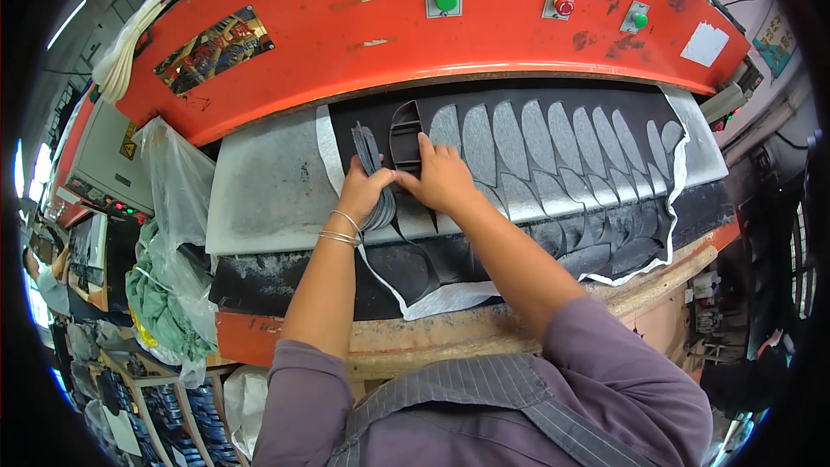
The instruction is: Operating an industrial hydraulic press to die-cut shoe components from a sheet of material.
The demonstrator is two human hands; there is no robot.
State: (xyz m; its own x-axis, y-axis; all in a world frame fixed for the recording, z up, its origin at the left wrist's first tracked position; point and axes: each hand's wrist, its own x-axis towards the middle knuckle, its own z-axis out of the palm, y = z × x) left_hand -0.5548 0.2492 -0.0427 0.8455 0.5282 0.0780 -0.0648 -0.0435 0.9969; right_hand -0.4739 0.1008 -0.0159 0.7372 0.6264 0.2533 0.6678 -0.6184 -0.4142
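Observation:
My left hand (363, 192) is closed around a stack of thin grey cut pieces (367, 145), which stands on edge and fans out above and below the fingers. Beside it, my right hand (443, 177) has its fingers at the right edge of a dark metal cutting die (405, 131). The die has a curved half-leaf outline with crossbars and rests on a black sheet (367, 102). Both thumbs come close together near the die's lower end. To the right, a row of leaf-shaped cut-outs in the sheet shows the pale surface beneath.
Under the sheet lies a pale grey cutting board (268, 186). A red machine beam (346, 30) spans the far side, carrying green buttons (446, 1) and a red knob (564, 5). Clear plastic (177, 182) hangs at left. A worn wooden edge (450, 342) runs along the front.

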